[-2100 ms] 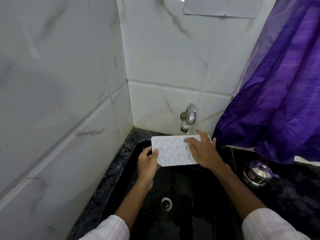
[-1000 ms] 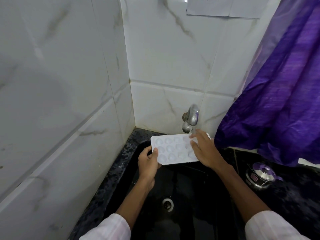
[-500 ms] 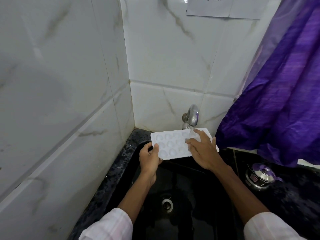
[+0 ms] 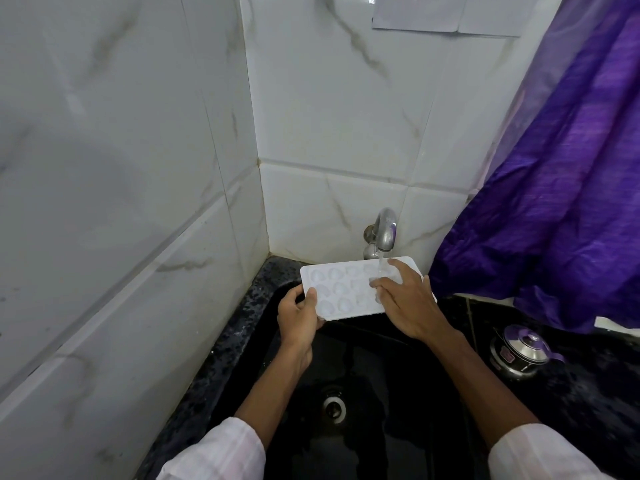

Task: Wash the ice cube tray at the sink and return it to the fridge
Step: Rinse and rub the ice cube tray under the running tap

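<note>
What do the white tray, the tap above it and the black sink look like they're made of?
The ice cube tray looks like white plastic, matte, with thin moulded cups. The tap seems polished metal, probably chromed: it reflects the purple curtain. The sink is glossy black with wet sheen; stone, composite or enamel, I cannot tell.

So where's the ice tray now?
Centre of the head view: the ice tray is over the black sink, under the tap, gripped by the left hand.
</note>
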### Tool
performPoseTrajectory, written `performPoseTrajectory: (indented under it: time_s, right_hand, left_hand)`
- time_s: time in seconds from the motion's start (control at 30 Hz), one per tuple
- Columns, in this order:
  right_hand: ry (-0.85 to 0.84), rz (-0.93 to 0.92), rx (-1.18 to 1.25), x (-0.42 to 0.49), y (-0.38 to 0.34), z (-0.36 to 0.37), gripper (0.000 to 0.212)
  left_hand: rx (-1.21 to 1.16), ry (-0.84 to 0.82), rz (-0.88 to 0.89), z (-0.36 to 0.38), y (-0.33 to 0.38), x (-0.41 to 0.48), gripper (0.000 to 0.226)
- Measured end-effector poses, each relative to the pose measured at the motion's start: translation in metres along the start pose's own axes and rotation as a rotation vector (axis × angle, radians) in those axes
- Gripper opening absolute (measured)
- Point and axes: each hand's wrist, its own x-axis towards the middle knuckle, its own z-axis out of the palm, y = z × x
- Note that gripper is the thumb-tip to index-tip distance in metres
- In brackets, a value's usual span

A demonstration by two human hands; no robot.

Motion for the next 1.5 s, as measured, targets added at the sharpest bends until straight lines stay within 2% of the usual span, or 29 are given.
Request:
performPoseTrajectory:
  time_s: [0.17,0.3,0.47,0.57,0.63,0.77,0.93,1.07,1.33,1.5]
  right_hand:
    - [-0.022,0.009,0.01,-0.001,-0.002,-0.003,0.059]
    - [-0.05,0.037,0.007,-0.002,-0.002,-0.002,0.043]
    - [-0.04,0.029,-0.003,-0.004,0.0,-0.002,0.059]
    - [-0.036,0.022,0.004,-0.006,-0.002,-0.003,0.06]
    - [-0.032,0.015,0.015,-0.006,-0.002,-0.003,0.056]
    - [-0.02,-0.005,0.086,-0.005,-0.003,-0.004,0.03]
    - [0.158,-0.009,0.145,-0.004,-0.004,-0.005,0.026]
    - [0.169,-0.025,0.092,-0.003,-0.004,-0.009,0.02]
    - [0.092,-0.058,0.023,-0.002,-0.001,-0.003,0.029]
    - [0.029,-0.039,0.059,-0.005,-0.002,-0.004,0.035]
  left_hand:
    - [0.005,0.003,0.003,0.001,0.0,0.0,0.027]
    - [0.009,0.003,0.0,0.002,-0.001,-0.001,0.027]
    - [0.01,-0.005,0.002,0.001,-0.002,-0.003,0.027]
    - [0.002,-0.007,0.009,0.001,-0.002,-0.003,0.027]
    - [0.0,0.001,0.01,0.002,-0.001,-0.002,0.026]
    - [-0.01,0.02,0.004,0.004,0.001,-0.001,0.024]
    - [-0.023,0.05,0.004,0.006,0.007,0.003,0.022]
    - [-0.056,0.065,-0.007,0.007,0.011,0.006,0.023]
    - [-0.06,0.072,-0.007,0.01,0.012,0.008,0.025]
    - [-0.051,0.084,-0.007,0.007,0.011,0.007,0.022]
